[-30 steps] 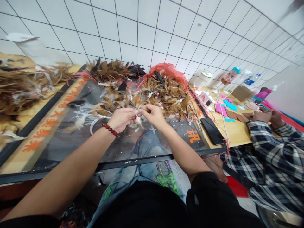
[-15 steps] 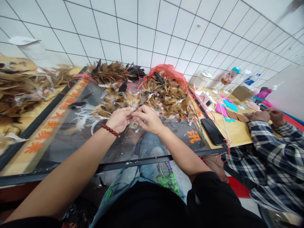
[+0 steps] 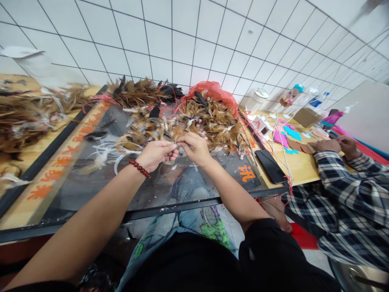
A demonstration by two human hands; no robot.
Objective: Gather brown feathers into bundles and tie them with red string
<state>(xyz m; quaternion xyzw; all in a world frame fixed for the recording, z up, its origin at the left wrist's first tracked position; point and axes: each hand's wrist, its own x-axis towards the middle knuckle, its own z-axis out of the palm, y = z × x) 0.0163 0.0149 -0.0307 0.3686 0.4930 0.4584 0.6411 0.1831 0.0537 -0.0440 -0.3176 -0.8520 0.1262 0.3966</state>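
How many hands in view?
4: the wearer's left hand and right hand, close together before the brown feathers; a co-worker's two hands, at the picture's right.

Tabletop panel [image 3: 88, 178]: smooth, transparent, glossy, flecked with debris. Panel edging [image 3: 182, 206]: black, matt. Feather pile [image 3: 209, 119]: soft, ragged, with a slight sheen. Bag [image 3: 217, 91]: thin, crinkled, translucent red plastic. Wall [image 3: 156, 40]: smooth, glossy tile. Phone [image 3: 270, 166]: smooth, glossy black face. Bracelet [image 3: 139, 168]: polished round beads. Jeans [image 3: 164, 227]: faded, rough-textured denim. Plaid sleeve [image 3: 332, 168]: matt cloth. Side table [image 3: 304, 170]: smooth wood-look surface
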